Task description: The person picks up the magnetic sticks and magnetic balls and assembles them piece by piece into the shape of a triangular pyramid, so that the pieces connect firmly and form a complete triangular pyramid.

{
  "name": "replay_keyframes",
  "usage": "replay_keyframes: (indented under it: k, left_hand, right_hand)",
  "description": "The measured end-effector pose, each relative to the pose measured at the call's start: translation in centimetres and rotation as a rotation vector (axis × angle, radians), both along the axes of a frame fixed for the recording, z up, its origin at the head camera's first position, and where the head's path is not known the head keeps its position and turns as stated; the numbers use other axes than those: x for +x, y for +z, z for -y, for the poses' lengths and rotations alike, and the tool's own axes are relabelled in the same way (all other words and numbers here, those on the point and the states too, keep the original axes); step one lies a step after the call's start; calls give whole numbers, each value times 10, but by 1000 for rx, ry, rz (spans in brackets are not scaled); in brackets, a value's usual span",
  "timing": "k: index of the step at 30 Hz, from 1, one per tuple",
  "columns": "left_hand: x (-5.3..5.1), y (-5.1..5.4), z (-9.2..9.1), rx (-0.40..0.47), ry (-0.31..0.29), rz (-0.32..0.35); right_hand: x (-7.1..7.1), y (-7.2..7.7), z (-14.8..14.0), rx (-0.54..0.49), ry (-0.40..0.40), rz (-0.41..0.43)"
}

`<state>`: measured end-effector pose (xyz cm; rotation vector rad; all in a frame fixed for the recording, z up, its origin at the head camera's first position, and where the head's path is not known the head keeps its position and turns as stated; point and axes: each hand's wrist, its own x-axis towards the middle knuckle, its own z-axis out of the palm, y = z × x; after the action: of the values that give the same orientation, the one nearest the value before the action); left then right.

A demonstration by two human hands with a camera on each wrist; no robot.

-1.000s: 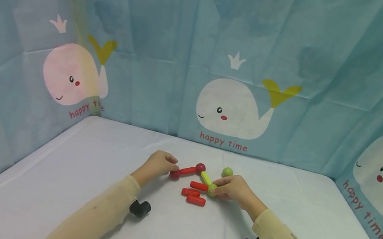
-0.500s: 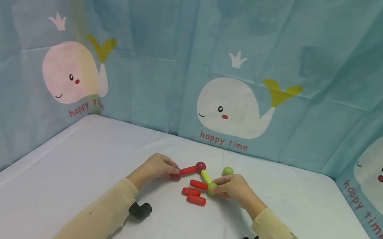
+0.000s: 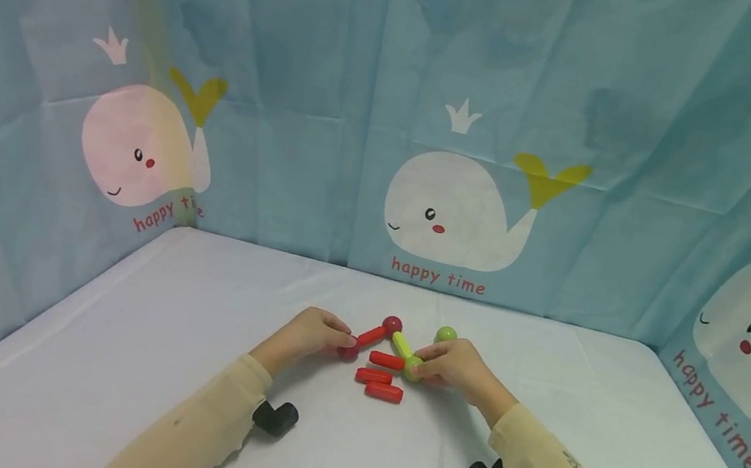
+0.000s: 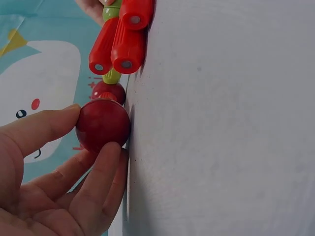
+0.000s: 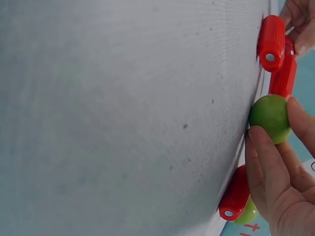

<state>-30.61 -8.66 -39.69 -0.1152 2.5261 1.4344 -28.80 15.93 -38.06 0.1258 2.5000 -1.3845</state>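
Observation:
My left hand point(image 3: 310, 332) holds a dark red ball point(image 4: 102, 125) between thumb and fingers, low at the tabletop. A red rod point(image 3: 371, 337) runs from it to a second dark red ball point(image 3: 392, 325) farther back. From there a yellow-green rod point(image 3: 402, 344) leads to a green ball point(image 5: 270, 118), which my right hand point(image 3: 461, 368) pinches with thumb and fingertips. Another red rod point(image 3: 387, 360) points left from this green ball, its free end short of the left hand's ball. Beyond the right fingers, the right wrist view shows one more red rod point(image 5: 235, 194).
Two loose red rods, one point(image 3: 374, 377) just behind the other point(image 3: 384, 392), lie between the hands on the white table point(image 3: 338, 460). A separate green ball point(image 3: 446, 334) rests behind the right hand. A blue whale-print curtain point(image 3: 296, 171) rises behind the table.
My left hand has shifted slightly right and closer to me with its red ball, and the attached red rod now slants more steeply. The right hand stays nearly still on the green ball.

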Motion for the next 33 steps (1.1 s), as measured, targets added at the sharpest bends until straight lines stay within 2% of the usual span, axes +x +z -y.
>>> replay_keyframes:
  k: [18, 24, 28, 33]
  left_hand:
    - [7, 2, -5, 59, -20, -10]
    - [8, 2, -8, 92, 1, -14]
    - [8, 1, -10, 81, 16, -16]
    - [11, 2, -11, 38, 2, -25]
  right_hand:
    - [1, 1, 3, 8, 2, -15]
    - [1, 1, 4, 11, -17, -9]
    - [1, 1, 5, 16, -19, -15]
    - [2, 0, 5, 29, -13, -33]
